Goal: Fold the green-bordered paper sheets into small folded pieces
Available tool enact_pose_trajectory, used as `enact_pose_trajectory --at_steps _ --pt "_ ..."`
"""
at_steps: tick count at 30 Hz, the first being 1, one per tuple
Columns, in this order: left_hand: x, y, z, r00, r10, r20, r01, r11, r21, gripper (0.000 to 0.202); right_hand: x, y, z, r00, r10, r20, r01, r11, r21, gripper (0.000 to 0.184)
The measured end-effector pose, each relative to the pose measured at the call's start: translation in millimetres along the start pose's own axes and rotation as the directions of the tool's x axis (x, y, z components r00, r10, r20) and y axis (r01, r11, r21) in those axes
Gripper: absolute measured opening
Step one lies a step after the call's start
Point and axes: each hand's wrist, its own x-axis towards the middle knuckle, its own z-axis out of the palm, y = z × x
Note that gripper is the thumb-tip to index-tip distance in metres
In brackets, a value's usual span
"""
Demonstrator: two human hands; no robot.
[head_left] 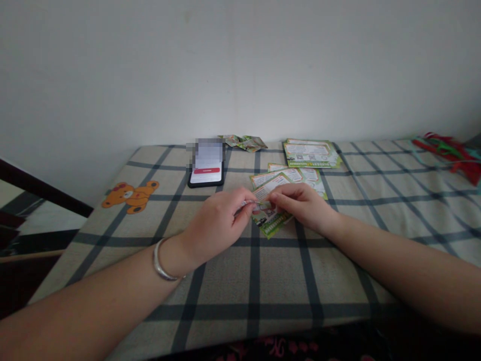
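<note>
Over the middle of the table, my left hand, a silver bangle on its wrist, pinches a thin, pale piece with printed edges, seen nearly edge-on. Fingers and thumb together, my right hand meets the piece's other end; what exactly lies between its fingertips is too small to make out. Beneath both hands, green-and-white printed cards lie fanned out, partly covered by the fingers. Farther back, more such cards rest in a loose stack.
A phone with a lit, partly blurred screen lies left of the cards. Behind it are crumpled green wrappers by the wall. An orange bear figure is at the checked tablecloth's left edge; red and green strands lie far right.
</note>
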Motion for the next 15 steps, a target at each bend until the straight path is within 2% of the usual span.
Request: enact_pose_trajectory --at_steps 7,15 --pt "-1.5 -1.6 -0.1 0.996 0.088 0.028 -0.089 0.995 0.037 0.011 3.8 6.9 -2.8 0.991 0.071 0.117 -0.095 0.972 0.216 0.018" --pt "-0.8 0.6 0.0 0.998 0.066 0.014 -0.065 0.997 -0.045 0.011 2.3 7.0 0.6 0.991 0.097 0.089 -0.107 0.987 0.116 0.014"
